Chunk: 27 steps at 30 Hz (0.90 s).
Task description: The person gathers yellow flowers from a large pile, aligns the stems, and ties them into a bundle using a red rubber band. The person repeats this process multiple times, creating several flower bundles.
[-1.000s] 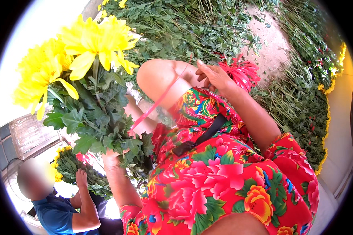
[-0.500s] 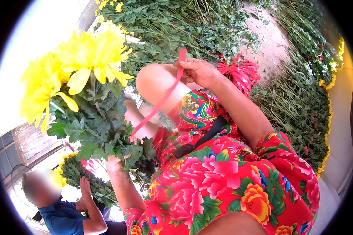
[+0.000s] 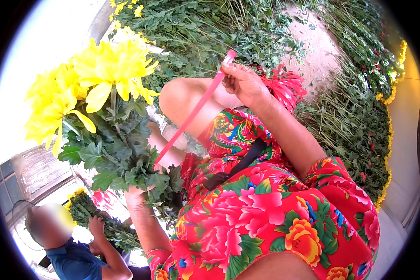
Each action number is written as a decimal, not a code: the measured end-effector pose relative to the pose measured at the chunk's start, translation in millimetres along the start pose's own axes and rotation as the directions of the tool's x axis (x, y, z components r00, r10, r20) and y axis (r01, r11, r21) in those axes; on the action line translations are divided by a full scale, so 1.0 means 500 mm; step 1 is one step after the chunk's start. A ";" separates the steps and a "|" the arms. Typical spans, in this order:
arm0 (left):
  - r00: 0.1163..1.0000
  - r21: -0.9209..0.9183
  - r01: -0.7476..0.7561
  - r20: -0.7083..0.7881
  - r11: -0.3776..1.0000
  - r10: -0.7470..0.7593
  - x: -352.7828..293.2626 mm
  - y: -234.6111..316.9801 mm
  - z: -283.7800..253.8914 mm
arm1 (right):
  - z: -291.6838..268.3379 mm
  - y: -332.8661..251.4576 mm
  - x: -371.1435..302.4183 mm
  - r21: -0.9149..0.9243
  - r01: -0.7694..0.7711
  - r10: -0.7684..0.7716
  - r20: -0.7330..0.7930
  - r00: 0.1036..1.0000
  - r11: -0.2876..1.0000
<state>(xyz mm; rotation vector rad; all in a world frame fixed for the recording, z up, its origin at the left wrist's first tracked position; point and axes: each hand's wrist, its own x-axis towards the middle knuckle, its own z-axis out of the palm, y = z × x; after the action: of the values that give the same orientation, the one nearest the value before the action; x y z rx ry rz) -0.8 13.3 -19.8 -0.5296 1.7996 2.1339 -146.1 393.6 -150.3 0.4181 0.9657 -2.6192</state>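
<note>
A bouquet of large yellow chrysanthemums (image 3: 109, 70) with green leafy stems tilts up to the left, and my left hand (image 3: 136, 190) is closed around its stems, partly hidden by leaves. From the stems a flat pinkish-red plastic strip (image 3: 190, 119) runs straight up to the right. Its far end is pinched between the thumb and fingers of my right hand (image 3: 248, 84), with a short tail sticking out above. Just behind that hand lies a bundle of similar red strips (image 3: 289, 88), beside my knee.
Cut chrysanthemum stems (image 3: 210, 28) are heaped across the ground ahead and to the right, around a bare pale patch (image 3: 315, 46). Yellow blooms (image 3: 388, 158) line the right-hand heap. At lower left another person (image 3: 77, 259) holds a similar bouquet (image 3: 102, 219).
My right hand has moved a little right and up. The strip has gone from slightly curved to straight. My left hand and the bouquet have barely shifted.
</note>
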 end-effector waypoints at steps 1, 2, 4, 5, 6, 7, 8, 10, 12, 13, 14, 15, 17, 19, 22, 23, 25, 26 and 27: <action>1.000 0.012 -0.008 -0.015 1.000 0.008 0.003 0.003 0.013 | 0.003 -0.005 -0.005 0.021 0.000 0.000 0.005 1.000 1.000; 0.999 0.025 -0.017 -0.032 1.000 0.017 0.003 0.011 0.036 | 0.007 -0.007 -0.009 -0.028 0.022 -0.023 -0.038 0.999 0.999; 0.999 0.063 -0.029 -0.038 0.998 0.031 0.011 0.003 0.031 | 0.013 -0.009 -0.015 -0.127 0.057 -0.073 -0.118 0.990 0.990; 0.998 0.095 -0.037 -0.037 0.995 0.041 0.013 -0.008 0.000 | 0.014 -0.008 -0.018 -0.171 0.076 -0.094 -0.102 0.990 0.982; 0.998 0.126 -0.045 -0.039 0.991 0.050 0.011 -0.011 -0.020 | 0.012 -0.011 -0.021 -0.214 0.093 -0.113 -0.084 0.990 0.972; 0.995 0.120 0.028 0.089 0.992 -0.038 0.017 0.000 -0.017 | 0.007 -0.012 -0.026 -0.261 0.112 -0.135 -0.070 0.988 0.959; 0.998 0.097 0.023 0.053 0.995 -0.028 0.014 0.003 -0.013 | 0.005 -0.013 -0.032 -0.289 0.119 -0.149 -0.083 0.985 0.950; 1.000 0.053 0.011 -0.022 0.999 -0.010 0.004 0.007 -0.002 | 0.001 -0.018 -0.044 -0.343 0.131 -0.178 -0.107 0.978 0.930; 0.998 0.058 0.067 -0.006 0.996 -0.066 0.004 0.016 0.001 | -0.020 -0.024 -0.047 -0.374 0.082 -0.157 -0.176 0.972 0.924; 0.995 0.077 0.102 -0.010 0.992 -0.102 0.005 0.017 -0.003 | -0.025 -0.027 -0.052 -0.393 0.058 -0.157 -0.225 0.962 0.918; 0.991 0.098 0.135 -0.029 0.986 -0.133 -0.002 0.022 -0.009 | -0.029 -0.028 -0.053 -0.406 0.030 -0.149 -0.264 0.953 0.913; 0.990 0.097 0.142 -0.006 0.985 -0.142 0.003 0.008 -0.033 | -0.042 -0.037 -0.045 -0.499 -0.050 -0.187 -0.412 0.892 0.865; 0.992 0.142 0.123 -0.023 0.982 -0.121 0.018 0.005 -0.017 | -0.095 -0.049 -0.032 -0.832 0.109 -0.603 -0.297 0.740 0.544; 0.993 0.080 0.115 -0.039 0.990 -0.112 0.018 0.005 -0.004 | -0.022 -0.065 -0.054 -0.910 0.260 -0.650 -0.015 0.760 0.324; 0.992 0.231 0.120 -0.075 0.966 -0.105 0.009 0.025 0.005 | 0.140 -0.036 -0.128 -0.751 0.659 -0.261 0.630 0.731 0.034; 0.993 0.188 0.115 -0.054 0.975 -0.106 0.015 0.021 0.000 | 0.156 0.009 -0.136 -0.646 0.740 -0.218 0.762 0.610 -0.186; 0.994 0.176 0.103 -0.063 0.979 -0.093 0.007 0.019 -0.005 | 0.214 0.031 -0.161 -0.592 0.799 -0.074 0.806 0.588 -0.099; 0.994 0.170 0.099 -0.067 0.980 -0.089 0.004 0.019 -0.006 | 0.219 0.048 -0.173 -0.602 0.793 -0.079 0.799 0.597 -0.094; 0.998 0.118 0.055 -0.040 0.991 -0.051 -0.003 0.029 0.001 | 0.214 0.046 -0.187 -0.673 0.740 0.018 0.739 0.673 -0.024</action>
<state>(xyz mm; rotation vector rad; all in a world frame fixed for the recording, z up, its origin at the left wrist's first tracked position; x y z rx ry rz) -5.9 11.2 -6.3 -0.5834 1.8966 1.9798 -69.4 324.1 -50.3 -1.1408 2.4975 -1.3783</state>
